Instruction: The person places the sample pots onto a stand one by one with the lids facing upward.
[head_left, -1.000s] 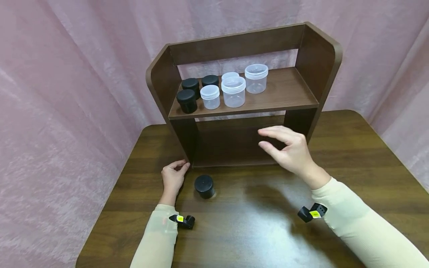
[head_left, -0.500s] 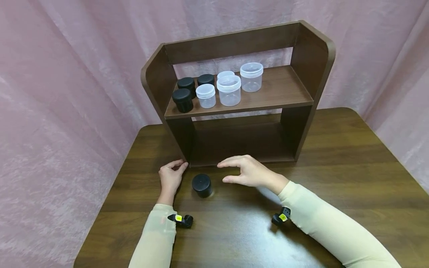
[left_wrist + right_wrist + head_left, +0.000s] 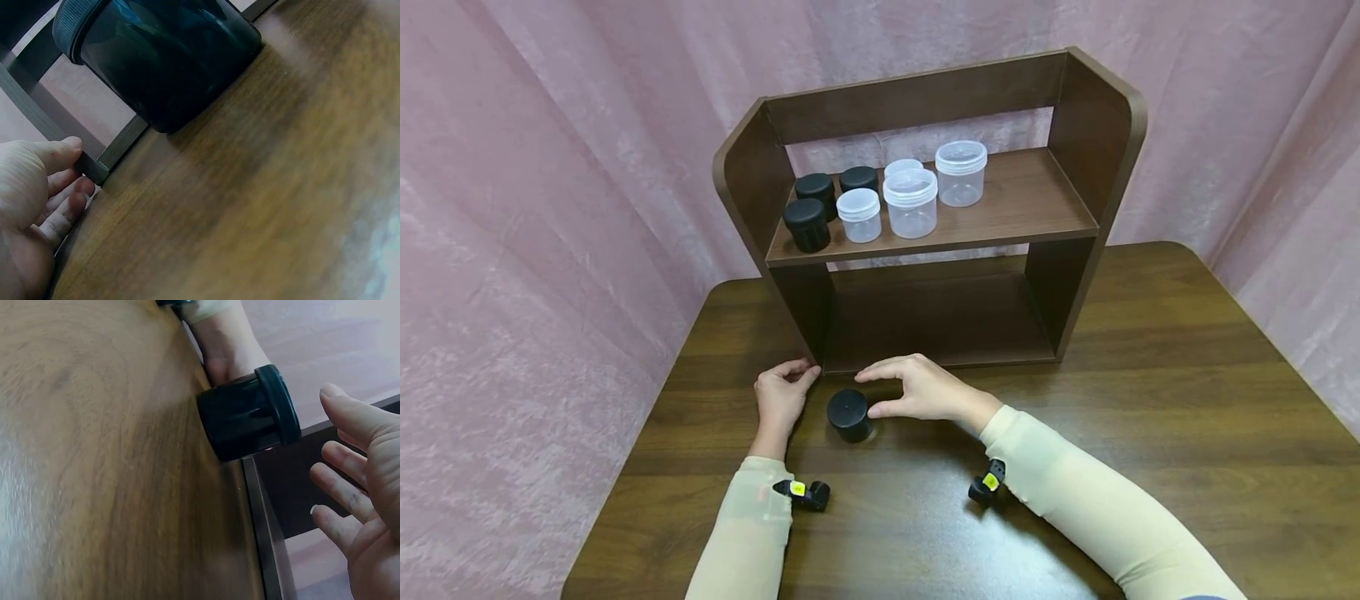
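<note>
On the table stands a black jar (image 3: 848, 415) with a black lid, in front of the shelf's lower left corner. My right hand (image 3: 925, 390) is just right of this jar, thumb and fingers spread apart with nothing between them. The right wrist view shows the same jar (image 3: 244, 415) beyond the parted fingers of that hand (image 3: 369, 481). At the left, my left hand (image 3: 781, 404) pinches the bottom front edge of the brown wooden shelf (image 3: 778, 312) between thumb and fingers. In the left wrist view the thumb (image 3: 59, 153) lies against that side panel.
Three black jars (image 3: 807, 227) stand at the left of the upper shelf board. Several clear plastic jars (image 3: 913, 212) with lids stand beside them. The shelf rests on a brown wooden table (image 3: 1150, 400), with a pink curtain (image 3: 587, 167) behind.
My right hand has come down and left from in front of the shelf's right side to beside the black jar on the table. My left hand has stayed at the shelf's edge.
</note>
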A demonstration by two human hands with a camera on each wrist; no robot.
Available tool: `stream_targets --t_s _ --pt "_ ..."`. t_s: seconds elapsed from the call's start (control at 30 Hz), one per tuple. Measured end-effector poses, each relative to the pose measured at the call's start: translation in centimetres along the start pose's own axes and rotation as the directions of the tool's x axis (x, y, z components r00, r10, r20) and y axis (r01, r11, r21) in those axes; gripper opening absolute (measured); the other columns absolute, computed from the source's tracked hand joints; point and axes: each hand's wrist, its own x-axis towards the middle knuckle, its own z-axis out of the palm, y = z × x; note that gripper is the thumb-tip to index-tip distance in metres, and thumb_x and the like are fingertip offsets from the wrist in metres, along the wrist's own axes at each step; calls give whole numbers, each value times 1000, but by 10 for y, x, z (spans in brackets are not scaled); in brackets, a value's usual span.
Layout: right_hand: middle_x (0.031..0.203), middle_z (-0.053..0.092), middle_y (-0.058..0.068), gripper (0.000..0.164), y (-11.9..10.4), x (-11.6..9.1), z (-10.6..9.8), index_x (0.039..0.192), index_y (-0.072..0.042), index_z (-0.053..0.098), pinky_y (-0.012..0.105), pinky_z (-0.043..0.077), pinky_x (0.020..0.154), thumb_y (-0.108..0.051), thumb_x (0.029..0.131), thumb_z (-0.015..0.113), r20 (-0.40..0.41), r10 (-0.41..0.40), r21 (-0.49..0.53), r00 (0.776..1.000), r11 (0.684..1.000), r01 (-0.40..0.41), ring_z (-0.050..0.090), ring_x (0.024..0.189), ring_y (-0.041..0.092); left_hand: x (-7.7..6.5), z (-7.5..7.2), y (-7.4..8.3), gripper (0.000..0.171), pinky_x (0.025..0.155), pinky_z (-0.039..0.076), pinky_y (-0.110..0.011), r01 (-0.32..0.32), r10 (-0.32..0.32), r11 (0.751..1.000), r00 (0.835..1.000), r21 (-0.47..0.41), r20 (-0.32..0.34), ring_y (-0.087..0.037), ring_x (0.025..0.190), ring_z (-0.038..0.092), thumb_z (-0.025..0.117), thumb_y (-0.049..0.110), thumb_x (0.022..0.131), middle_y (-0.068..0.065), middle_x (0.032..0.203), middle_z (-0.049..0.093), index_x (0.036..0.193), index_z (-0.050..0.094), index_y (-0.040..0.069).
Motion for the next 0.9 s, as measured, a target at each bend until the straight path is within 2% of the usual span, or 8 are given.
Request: stream_targets --t_s 0.3,0.43,0.9 --pt "133 59 -2 56 0 10 12 130 -18 62 30 40 102 -37 80 78 65 9 14 998 1000 -10 50 124 8 0 -2 3 17 60 46 -12 5 -5 1000 1000 18 3 -20 76 68 81 18 79 -9 86 73 89 77 4" --pt "135 57 1 58 -1 13 16 132 -15 60 32 40 103 -35 81 78 94 -3 5 996 1000 3 49 126 10 1 -1 2 18 60 46 -12 -1 1 1000 1000 8 7 -20 77 68 81 18 79 -9 86 73 89 77 4" --pt "134 57 -5 46 1 13 21 123 -19 68 30 41 101 -36 82 77 135 39 -48 990 998 -32 48 126 8 0 0 1 19 61 46 -12 27 -27 999 1000 24 12 -19 78 68 80 18 80 -9 87 73 91 77 3"
